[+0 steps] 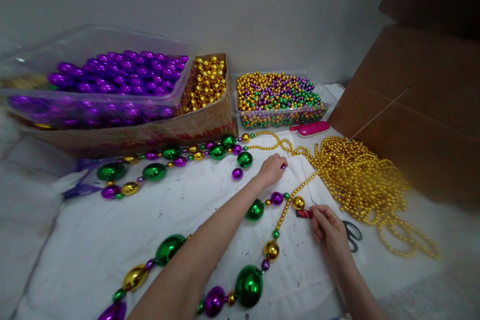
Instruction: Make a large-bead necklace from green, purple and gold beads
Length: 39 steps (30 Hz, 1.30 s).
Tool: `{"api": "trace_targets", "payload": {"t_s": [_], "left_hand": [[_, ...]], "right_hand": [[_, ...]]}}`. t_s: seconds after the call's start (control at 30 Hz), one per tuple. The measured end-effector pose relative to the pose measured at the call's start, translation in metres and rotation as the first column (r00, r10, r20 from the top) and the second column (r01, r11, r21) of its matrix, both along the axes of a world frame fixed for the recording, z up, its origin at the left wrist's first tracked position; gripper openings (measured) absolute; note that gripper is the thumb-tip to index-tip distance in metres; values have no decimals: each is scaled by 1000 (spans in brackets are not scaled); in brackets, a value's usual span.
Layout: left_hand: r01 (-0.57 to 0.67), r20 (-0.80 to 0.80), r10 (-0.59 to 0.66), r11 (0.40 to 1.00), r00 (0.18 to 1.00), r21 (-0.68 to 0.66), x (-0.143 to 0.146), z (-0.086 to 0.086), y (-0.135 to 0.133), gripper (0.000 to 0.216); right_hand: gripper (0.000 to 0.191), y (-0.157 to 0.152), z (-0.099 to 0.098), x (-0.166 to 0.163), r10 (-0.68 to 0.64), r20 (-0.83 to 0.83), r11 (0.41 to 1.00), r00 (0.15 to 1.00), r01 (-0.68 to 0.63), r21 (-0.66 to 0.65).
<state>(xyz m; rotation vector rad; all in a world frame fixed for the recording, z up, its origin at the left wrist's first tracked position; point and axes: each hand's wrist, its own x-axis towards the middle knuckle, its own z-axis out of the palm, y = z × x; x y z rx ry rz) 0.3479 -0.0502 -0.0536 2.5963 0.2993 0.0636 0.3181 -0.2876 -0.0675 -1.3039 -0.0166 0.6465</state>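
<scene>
Purple bead [283,166] in the fingertips of the left hand [271,170], fingers curled, nearly closed; right hand [330,226] half-curled, thumb and finger pinching a thin line [308,188], just beside a gold ball [299,203]; beaded garland [249,286] on white cloth [112,230]; gold strands [360,180] heaped to the right; scissors [351,236] by the right hand.

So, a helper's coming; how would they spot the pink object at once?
Find the clear tub of small multicolored beads. In front of its right half lies the pink object, smooth and elongated. Its colour sets it apart from the gold bead pile.
</scene>
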Motion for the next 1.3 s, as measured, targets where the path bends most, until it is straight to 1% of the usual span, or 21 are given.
{"api": "trace_targets", "payload": {"t_s": [0.27, 0.53, 0.63, 0.7, 0.77, 0.8, 0.87, 0.9, 0.97, 1.03, 1.1, 1.13, 1.17, 1.2, 1.23, 1.27, 1.3], "left_hand": [[28, 9, -28, 1000, 1000, -4, -4, 2, 0, 23], [32, 8, -32, 997, 999, -73, -7, 3, 0, 25], [12, 13, -11, 990, 1000, -142, -9, 3, -1, 23], [-9, 20, 14, 976, 1000, -219, -9, 4, -1, 21], [-40, 31, 53, 945, 998, -323, -8, 5, 1, 18], [-58, 35, 78, 921, 996, -386, -8, 7, 1, 16], [-87, 40, 127, 844, 991, -529, -10, 11, 3, 16], [-93, 40, 147, 792, 988, -604, -13, 14, 4, 19], [-86, 43, 174, 667, 984, -740, -23, 20, 6, 28], [-65, 47, 190, 545, 981, -836, -35, 25, 6, 33], [-49, 50, 206, 447, 977, -893, -48, 29, 6, 33], [-44, 42, 224, 367, 974, -929, -53, 31, 6, 32], [-39, 26, 247, 255, 969, -966, -58, 32, 5, 29], [-33, 0, 270, 119, 963, -992, -61, 33, 4, 26], [-26, -32, 292, -23, 956, -999, -64, 33, 3, 23], [-22, -68, 310, -151, 948, -988, -66, 34, 2, 20], [-22, -102, 324, -241, 941, -970, -67, 35, 1, 18]], "right_hand": [[28, -1, 2, -1, 0, 2, 1000, 1000, 0, -20], [28, -2, 0, -2, 13, -2, 1000, 1000, -13, -22], [30, -1, -3, -2, 9, -5, 1000, 1000, -9, -27], [32, -1, -5, -1, 6, -3, 999, 1000, -6, -34], [32, -1, -6, -1, 11, 5, 999, 1000, -11, -42], [32, -1, -5, -1, 16, 11, 999, 1000, -15, -47], [31, -2, -2, -3, 28, 19, 998, 999, -27, -59], [30, -3, 1, -5, 37, 29, 997, 999, -35, -69], [29, -3, 8, -9, 77, 81, 991, 994, -68, -115], [30, -2, 15, -14, 143, 156, 976, 977, -113, -187], [33, 1, 22, -19, 201, 210, 955, 957, -144, -259], [34, 2, 25, -20, 216, 224, 948, 950, -150, -281], [34, 4, 28, -21, 227, 239, 943, 944, -152, -295], [35, 6, 30, -22, 232, 255, 940, 939, -150, -305], [35, 7, 31, -23, 234, 269, 939, 934, -145, -312], [35, 8, 32, -24, 233, 276, 938, 932, -140, -318], [35, 9, 33, -25, 231, 276, 937, 933, -137, -321]]}}
